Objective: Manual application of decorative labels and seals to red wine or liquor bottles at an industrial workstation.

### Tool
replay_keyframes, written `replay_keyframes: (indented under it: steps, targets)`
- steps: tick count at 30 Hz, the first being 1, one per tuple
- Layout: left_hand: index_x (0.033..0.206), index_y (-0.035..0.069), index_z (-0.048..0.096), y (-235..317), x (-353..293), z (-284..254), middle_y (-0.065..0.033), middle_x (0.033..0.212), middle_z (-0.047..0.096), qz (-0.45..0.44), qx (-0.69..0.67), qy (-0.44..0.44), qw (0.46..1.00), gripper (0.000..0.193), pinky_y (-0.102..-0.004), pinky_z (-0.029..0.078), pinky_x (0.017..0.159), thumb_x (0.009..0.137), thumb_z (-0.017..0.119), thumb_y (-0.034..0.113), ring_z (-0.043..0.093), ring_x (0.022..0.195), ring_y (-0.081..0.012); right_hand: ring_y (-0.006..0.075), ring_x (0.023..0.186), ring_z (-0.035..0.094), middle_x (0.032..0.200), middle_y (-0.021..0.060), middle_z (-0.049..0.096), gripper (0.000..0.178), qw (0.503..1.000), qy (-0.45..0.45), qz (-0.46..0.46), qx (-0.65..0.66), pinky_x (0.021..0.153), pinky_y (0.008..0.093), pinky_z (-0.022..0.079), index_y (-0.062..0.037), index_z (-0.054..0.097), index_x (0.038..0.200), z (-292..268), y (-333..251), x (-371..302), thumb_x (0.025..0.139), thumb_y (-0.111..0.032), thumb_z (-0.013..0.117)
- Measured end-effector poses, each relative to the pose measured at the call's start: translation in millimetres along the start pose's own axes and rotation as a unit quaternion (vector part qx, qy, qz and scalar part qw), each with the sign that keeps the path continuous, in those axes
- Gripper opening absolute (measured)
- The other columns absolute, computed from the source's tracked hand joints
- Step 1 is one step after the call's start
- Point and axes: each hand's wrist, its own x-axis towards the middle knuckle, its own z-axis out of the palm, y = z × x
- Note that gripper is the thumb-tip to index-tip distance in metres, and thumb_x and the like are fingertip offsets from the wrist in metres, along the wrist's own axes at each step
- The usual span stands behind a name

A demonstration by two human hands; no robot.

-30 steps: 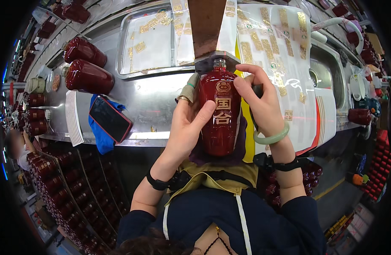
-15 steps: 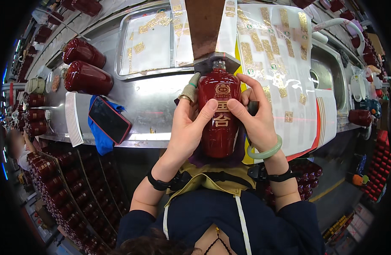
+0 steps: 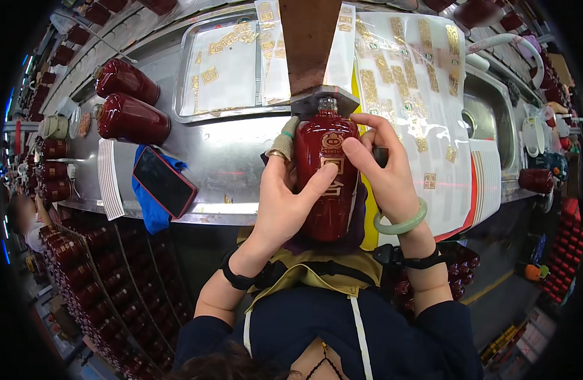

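Observation:
A dark red glass bottle [image 3: 325, 215] with gold characters and an emblem lies in front of me, its clear neck pointing away at the foot of a brown post [image 3: 310, 44]. My left hand [image 3: 284, 201] is closed round its left side, thumb on the gold characters; a knitted cover sits on one finger. My right hand [image 3: 392, 180] grips the right side, its thumb by the emblem. A dark, round-ended object [image 3: 380, 156] shows at my right fingers; its kind is unclear. Purple cloth [image 3: 361, 206] lies under the bottle.
Two red bottles [image 3: 133, 118] lie at left, near a phone [image 3: 164, 182] on blue cloth [image 3: 153, 218]. A metal tray [image 3: 183, 76] holds gold stickers. Sticker sheets [image 3: 392, 82] cover the bench at right, before a sink [image 3: 487, 104]. Racks of bottles [image 3: 95, 266] stand below left.
My right thumb has slid up from the gold characters to beside the emblem. My left thumb has shifted right and slightly down across the characters. The bottle has turned slightly.

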Motion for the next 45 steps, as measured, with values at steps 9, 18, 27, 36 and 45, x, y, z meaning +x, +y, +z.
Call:
replay_keyframes:
  steps: [9, 18, 27, 36, 45]
  targets:
    - [0.161, -0.007, 0.029, -1.1, 2.9, -0.4, -0.0174, 0.149, 0.055, 0.001, 0.017, 0.006, 1.000, 0.079, -0.0368, 0.050, 0.112, 0.098, 0.075, 0.008, 0.059, 0.133, -0.0201, 0.0033, 0.076, 0.039, 0.084, -0.0078, 0.041, 0.047, 1.000, 0.013, 0.005, -0.007, 0.067, 0.0209, 0.035, -0.0040, 0.063, 0.130, 4.6, 0.5, 6.2, 0.094, -0.024, 0.084]
    - [0.161, -0.006, 0.030, -2.6, 3.7, -0.3, -0.0170, 0.148, 0.056, 0.001, 0.018, 0.007, 1.000, 0.080, -0.0367, 0.050, 0.111, 0.098, 0.076, 0.010, 0.060, 0.132, -0.0203, 0.0060, 0.079, 0.046, 0.092, -0.0035, 0.051, 0.039, 0.999, 0.008, -0.014, 0.035, 0.075, 0.0200, 0.040, -0.0022, 0.061, 0.130, -4.3, -11.2, 11.2, 0.097, -0.016, 0.077]
    - [0.159, -0.006, 0.033, -1.7, 3.0, 1.7, -0.0168, 0.142, 0.059, -0.014, 0.035, 0.012, 0.999, 0.075, -0.0359, 0.051, 0.109, 0.098, 0.075, 0.011, 0.062, 0.126, -0.0194, 0.0266, 0.091, 0.067, 0.099, 0.0113, 0.064, 0.026, 0.864, -0.045, -0.369, -0.339, 0.082, 0.0346, 0.056, -0.0058, 0.076, 0.106, -25.3, -71.5, 32.7, 0.087, 0.011, 0.068]
    - [0.156, -0.008, 0.034, -2.8, 4.2, 4.9, -0.0171, 0.142, 0.058, -0.003, 0.051, 0.023, 0.998, 0.073, -0.0345, 0.051, 0.107, 0.098, 0.074, 0.008, 0.060, 0.126, -0.0182, 0.0305, 0.084, 0.065, 0.091, 0.0099, 0.070, 0.025, 0.807, -0.070, -0.417, -0.413, 0.076, 0.0403, 0.053, -0.0062, 0.075, 0.109, -5.5, -84.8, 42.5, 0.084, 0.000, 0.077]
    - [0.163, -0.005, 0.028, -5.0, 3.9, -9.6, -0.0163, 0.151, 0.054, -0.032, -0.069, -0.019, 0.997, 0.069, -0.0361, 0.047, 0.114, 0.107, 0.064, 0.013, 0.055, 0.136, -0.0195, 0.0221, 0.089, 0.069, 0.097, 0.0077, 0.072, 0.022, 0.916, 0.010, -0.310, -0.255, 0.081, 0.0332, 0.055, -0.0053, 0.072, 0.119, -22.3, -53.7, 43.5, 0.098, -0.004, 0.067]
